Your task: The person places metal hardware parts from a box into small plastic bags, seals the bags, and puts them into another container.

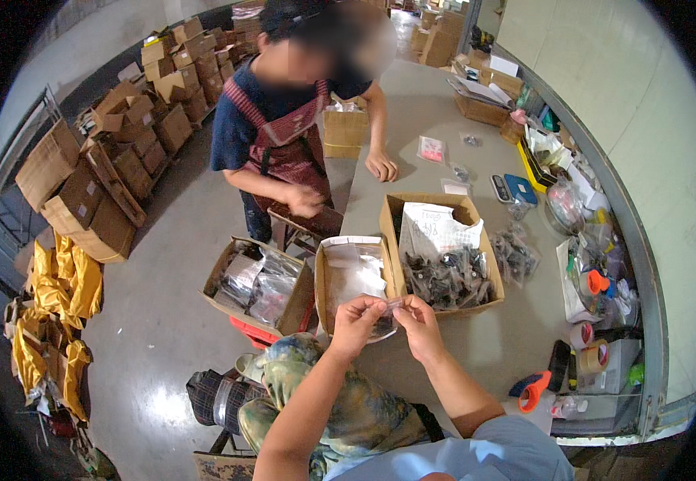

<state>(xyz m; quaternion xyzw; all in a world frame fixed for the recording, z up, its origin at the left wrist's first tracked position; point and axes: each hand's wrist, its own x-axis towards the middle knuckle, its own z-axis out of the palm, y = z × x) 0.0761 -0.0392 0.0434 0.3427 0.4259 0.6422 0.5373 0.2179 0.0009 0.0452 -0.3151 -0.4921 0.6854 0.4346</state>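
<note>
My left hand (356, 325) and my right hand (422, 327) meet in front of me, both closed in a pinch. Between their fingertips is the top edge of a small clear plastic bag (385, 324); dark contents show faintly inside. The bag hangs over the near end of a narrow cardboard box (330, 282) that has white paper in it. Just beyond my right hand stands a larger cardboard box (488, 255) full of small bags of dark parts (448, 280), with a handwritten white sheet (438, 227) on top.
A carton of packed bags (218, 297) rests on a red stool (256, 330) at left. Across from me a person in a red apron (288, 132) leans on the grey table (412, 104). Along the right wall lie a blue scale (519, 189), tape rolls (592, 357) and an orange tape dispenser (533, 393).
</note>
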